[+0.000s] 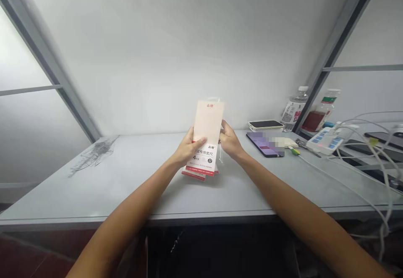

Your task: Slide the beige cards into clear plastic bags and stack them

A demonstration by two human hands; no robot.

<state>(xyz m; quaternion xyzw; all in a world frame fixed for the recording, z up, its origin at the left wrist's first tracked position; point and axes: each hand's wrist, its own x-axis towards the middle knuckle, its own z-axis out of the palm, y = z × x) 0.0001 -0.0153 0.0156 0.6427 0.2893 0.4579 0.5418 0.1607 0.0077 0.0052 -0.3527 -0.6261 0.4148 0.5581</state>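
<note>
A ruler-set packet [208, 122], with a pale card, red and black print and a clear plastic sleeve, is held upright above the desk. My left hand [185, 148] grips its left edge, thumb across the front of the card. At the right edge, my right hand [231, 142] is closed, its fingers pinching the side of the packet; the fingertips are partly hidden behind it. Below and behind the packet, another red-and-white printed card [194, 174] shows its lower edge. Whether it is also held or lies on the desk I cannot tell.
On the right of the desk [132, 194] lie a purple-screened phone [264, 144], a white-edged phone [266, 124], a power strip [325, 140] and tangled white cables [349, 190]. Two bottles, one clear [294, 109] and one with dark liquid [319, 112], stand behind. Dark scribbles [96, 154] mark the left side.
</note>
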